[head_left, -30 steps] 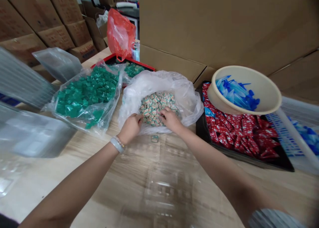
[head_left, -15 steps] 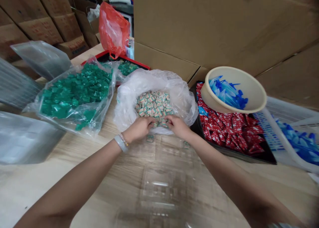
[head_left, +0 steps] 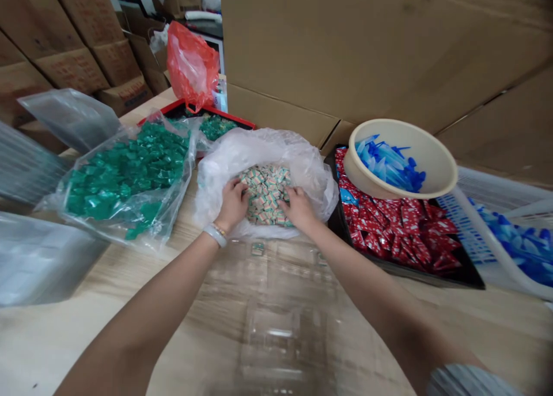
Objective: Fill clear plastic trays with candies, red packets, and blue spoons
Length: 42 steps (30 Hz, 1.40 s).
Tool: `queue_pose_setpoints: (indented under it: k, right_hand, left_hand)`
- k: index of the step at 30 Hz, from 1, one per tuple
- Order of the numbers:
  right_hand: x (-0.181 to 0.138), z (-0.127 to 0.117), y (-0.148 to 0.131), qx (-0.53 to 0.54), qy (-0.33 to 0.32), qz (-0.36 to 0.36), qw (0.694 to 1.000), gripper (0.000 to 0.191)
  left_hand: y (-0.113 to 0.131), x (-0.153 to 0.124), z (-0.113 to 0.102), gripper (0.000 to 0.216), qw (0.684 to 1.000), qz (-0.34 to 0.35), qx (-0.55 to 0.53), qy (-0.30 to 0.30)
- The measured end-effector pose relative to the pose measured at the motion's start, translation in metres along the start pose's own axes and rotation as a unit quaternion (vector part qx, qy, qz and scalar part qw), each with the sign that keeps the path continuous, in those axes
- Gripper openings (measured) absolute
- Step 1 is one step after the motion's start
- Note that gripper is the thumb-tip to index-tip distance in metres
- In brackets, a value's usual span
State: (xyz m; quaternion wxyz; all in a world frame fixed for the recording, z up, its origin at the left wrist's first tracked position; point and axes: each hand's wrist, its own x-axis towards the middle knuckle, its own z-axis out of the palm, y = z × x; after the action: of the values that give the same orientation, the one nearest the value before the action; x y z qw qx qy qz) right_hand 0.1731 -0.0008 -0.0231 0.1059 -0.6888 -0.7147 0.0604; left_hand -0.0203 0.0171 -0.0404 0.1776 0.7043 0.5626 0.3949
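Note:
Both my hands reach into an open white plastic bag (head_left: 224,159) full of small pale green-and-pink wrapped pieces (head_left: 264,187). My left hand (head_left: 233,203), with a pale bracelet at the wrist, rests on the pile's left side with fingers curled into it. My right hand (head_left: 298,207) lies on the pile's right side, fingers bent down among the pieces. What either hand grips is hidden. A clear plastic compartment tray (head_left: 276,304) lies on the wooden table in front of me, with one small wrapped piece (head_left: 258,248) in it.
A clear bag of green wrapped pieces (head_left: 125,171) lies to the left, a red tray (head_left: 242,121) and red bag (head_left: 190,64) behind. On the right, a black tray of red sachets (head_left: 401,229) holds a cream bowl (head_left: 436,154) of blue items. Cardboard boxes stand behind.
Both hands moved from the bag's near edge back up onto the pile of pieces. The view shifted slightly.

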Motion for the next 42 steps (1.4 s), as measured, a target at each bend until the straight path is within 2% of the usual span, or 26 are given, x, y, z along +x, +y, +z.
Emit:
queue_pose_setpoints:
  k: [4,7,9,11,13,15,17,19,21,23,25,31,36,39,42]
  right_hand:
    - [0.021,0.010,0.002,0.013,-0.014,0.011,1.000,0.046]
    - [0.027,0.005,0.003,0.020,-0.012,0.021,1.000,0.044]
    - [0.022,-0.003,-0.001,0.005,0.018,0.020,1.000,0.042]
    - [0.009,-0.011,-0.007,-0.002,0.043,-0.023,0.999,0.033]
    - [-0.006,-0.015,-0.014,0.029,-0.006,-0.114,0.993,0.021]
    - [-0.018,-0.015,-0.017,0.086,-0.106,-0.206,0.969,0.019]
    - [-0.024,-0.012,-0.019,0.126,-0.180,-0.252,0.942,0.018]
    - [-0.024,-0.008,-0.020,0.127,-0.193,-0.243,0.942,0.018]
    - [-0.022,-0.007,-0.022,0.088,-0.177,-0.196,0.960,0.017]
    - [-0.019,-0.008,-0.025,0.038,-0.155,-0.150,0.976,0.017]
    - [-0.017,-0.010,-0.028,0.008,-0.147,-0.136,0.980,0.017]
    - [-0.015,-0.012,-0.039,0.036,-0.082,-0.147,0.985,0.019]
    - [-0.016,-0.006,-0.049,-0.004,-0.102,-0.156,0.982,0.015]
    - [-0.017,-0.005,-0.050,-0.001,-0.097,-0.131,0.987,0.013]
    - [-0.013,-0.003,-0.049,0.081,-0.081,-0.113,0.987,0.012]
  left_hand:
    - [-0.008,0.023,0.017,0.017,0.999,-0.018,-0.033,0.004]
    - [-0.006,0.041,0.023,0.016,0.999,-0.019,-0.046,-0.010]
    - [-0.001,0.047,0.020,0.014,0.998,-0.026,-0.055,-0.034]
    - [0.007,0.046,0.011,0.013,0.997,-0.022,-0.058,-0.046]
    - [0.016,0.036,-0.001,0.013,0.997,0.011,-0.058,-0.043]
    - [0.022,0.021,-0.015,0.016,0.991,0.055,-0.080,-0.094]
    - [0.022,0.006,-0.025,0.018,0.971,0.066,-0.110,-0.203]
    - [0.018,-0.004,-0.033,0.019,0.950,0.034,-0.099,-0.294]
    - [0.011,-0.009,-0.038,0.019,0.944,-0.001,-0.052,-0.326]
    - [0.006,-0.011,-0.043,0.019,0.942,-0.014,-0.010,-0.335]
    - [0.005,-0.011,-0.048,0.020,0.940,-0.014,0.007,-0.341]
    - [0.015,-0.017,-0.057,0.022,0.945,0.008,0.003,-0.326]
    - [0.013,-0.019,-0.058,0.020,0.957,0.005,-0.033,-0.288]
    - [0.004,-0.015,-0.060,0.018,0.952,-0.053,-0.112,-0.280]
    - [-0.005,-0.011,-0.063,0.016,0.905,-0.175,-0.262,-0.286]
